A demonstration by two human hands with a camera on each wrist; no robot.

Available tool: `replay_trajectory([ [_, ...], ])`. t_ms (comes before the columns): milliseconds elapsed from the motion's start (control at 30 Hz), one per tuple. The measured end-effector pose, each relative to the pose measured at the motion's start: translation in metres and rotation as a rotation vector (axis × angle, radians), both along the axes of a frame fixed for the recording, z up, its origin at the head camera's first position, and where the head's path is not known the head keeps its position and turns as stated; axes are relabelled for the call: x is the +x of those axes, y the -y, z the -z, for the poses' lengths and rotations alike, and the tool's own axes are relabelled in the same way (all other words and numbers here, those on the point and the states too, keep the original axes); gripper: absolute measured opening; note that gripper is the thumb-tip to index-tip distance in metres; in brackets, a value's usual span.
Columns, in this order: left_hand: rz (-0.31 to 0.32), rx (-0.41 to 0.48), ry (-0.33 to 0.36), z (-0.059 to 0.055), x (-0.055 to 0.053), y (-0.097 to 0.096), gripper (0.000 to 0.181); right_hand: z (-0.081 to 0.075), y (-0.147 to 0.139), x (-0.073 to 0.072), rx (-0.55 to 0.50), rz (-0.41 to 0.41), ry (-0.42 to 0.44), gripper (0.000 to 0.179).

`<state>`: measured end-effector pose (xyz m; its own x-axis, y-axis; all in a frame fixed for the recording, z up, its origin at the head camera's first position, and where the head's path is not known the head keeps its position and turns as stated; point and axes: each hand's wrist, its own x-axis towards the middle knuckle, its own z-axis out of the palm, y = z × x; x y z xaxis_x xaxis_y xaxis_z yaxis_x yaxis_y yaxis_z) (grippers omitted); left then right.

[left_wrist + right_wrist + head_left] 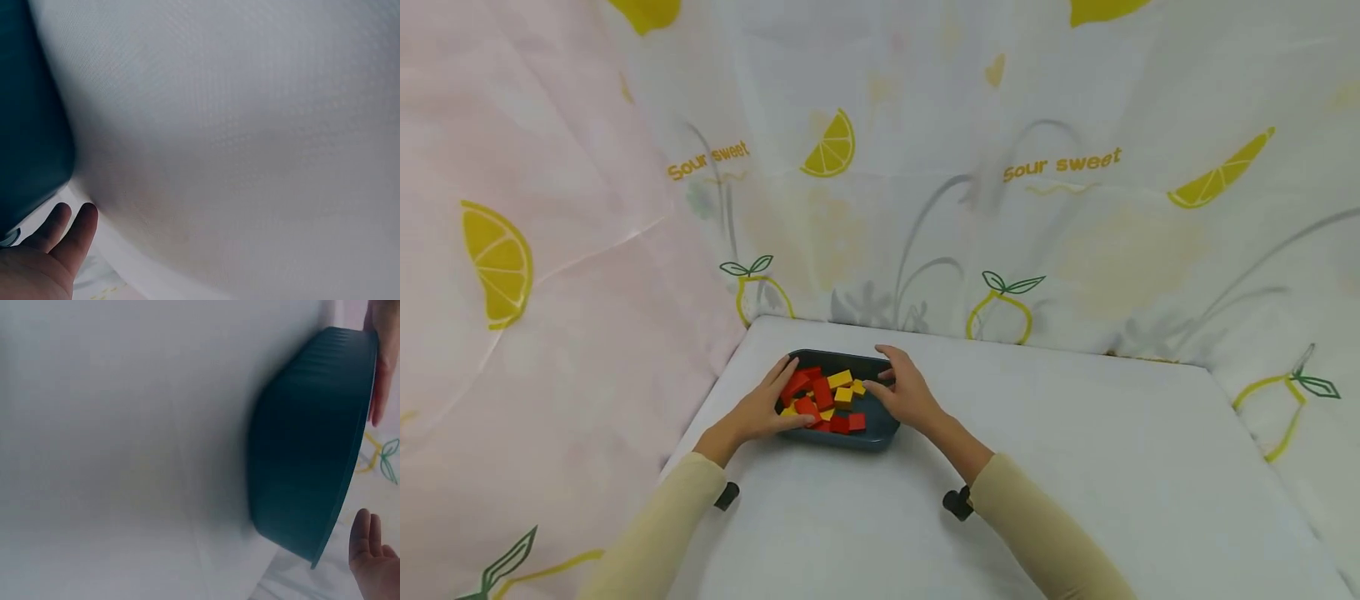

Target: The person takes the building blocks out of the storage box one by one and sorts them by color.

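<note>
A dark teal plastic basin (842,442) sits on the white table with red blocks (823,393) and yellow blocks (844,397) heaped mostly in its left half. My left hand (765,408) rests at the basin's left end, fingers extended over the rim and thumb reaching across toward a red block; whether the thumb touches it, I cannot tell. Over the basin's right end hovers my right hand (910,392), its fingers apart and loosely bent with nothing visible between them. From the right wrist, that hand (375,559) appears beside the basin's rim, apart from it.
White cloth covers the table (1075,467). Behind and to the left hang lemon-print curtains (925,167) that meet the table's edges. A black camera mount (958,503) is strapped under the right wrist, another (727,496) under the left.
</note>
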<state>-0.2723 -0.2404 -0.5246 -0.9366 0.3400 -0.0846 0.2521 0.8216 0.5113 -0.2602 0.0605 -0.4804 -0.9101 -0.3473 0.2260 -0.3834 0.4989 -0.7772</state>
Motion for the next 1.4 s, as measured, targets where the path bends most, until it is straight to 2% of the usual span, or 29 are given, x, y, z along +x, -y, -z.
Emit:
replay_trajectory([
  [133, 0.014, 0.006, 0.006, 0.002, -0.001, -0.001, 0.111, 0.009, 0.014, -0.003, -0.046, 0.032, 0.010, 0.060],
  [267, -0.009, 0.011, 0.006, 0.003, 0.005, 0.002, 0.110, 0.020, 0.032, -0.007, -0.109, 0.007, 0.045, 0.061],
  [367, -0.016, 0.024, 0.006, 0.007, 0.009, 0.004, 0.111, 0.029, 0.043, -0.006, -0.123, -0.011, 0.079, 0.062],
  [500, 0.004, 0.037, -0.003, 0.010, 0.011, 0.000, 0.111, 0.039, 0.050, -0.005, -0.118, 0.023, 0.103, 0.061],
  [700, -0.004, 0.028, -0.048, 0.002, 0.007, 0.003, 0.111, 0.042, 0.071, -0.018, -0.164, 0.058, 0.091, 0.056],
  [867, 0.012, 0.043, -0.046, 0.002, 0.002, 0.003, 0.114, 0.045, 0.082, -0.025, -0.148, 0.075, 0.094, 0.050],
  [1100, 0.007, 0.062, -0.047, 0.001, 0.000, 0.002, 0.115, 0.045, 0.092, -0.031, -0.139, 0.010, 0.129, 0.050],
  [1200, 0.023, 0.061, -0.035, 0.001, -0.001, 0.002, 0.116, 0.047, 0.092, -0.031, -0.126, 0.011, 0.147, 0.050],
  [1400, 0.025, 0.063, -0.062, 0.004, -0.002, 0.003, 0.116, 0.049, 0.095, -0.035, -0.115, -0.005, 0.146, 0.050],
])
